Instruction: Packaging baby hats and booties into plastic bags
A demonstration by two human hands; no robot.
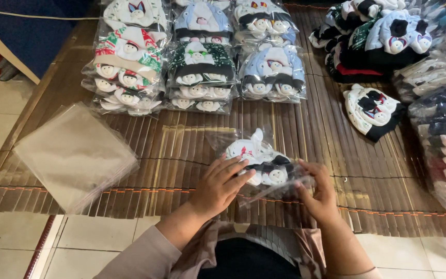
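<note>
Pressing the clear bag (pixel 264 165) of small knitted hats flat on the bamboo mat (pixel 181 150), left hand (pixel 222 186) fingers spread on top, right hand (pixel 318 194) apparently pinching its edge. Possibly slipping: slick plastic, hats bunching inside.

I am sitting on the tiled floor (pixel 6 243) of a home packing workshop, working over a bamboo mat (pixel 181 150) where stacks of bagged baby hats (pixel 197 72) and empty clear bags (pixel 73 155) are lying.
</note>
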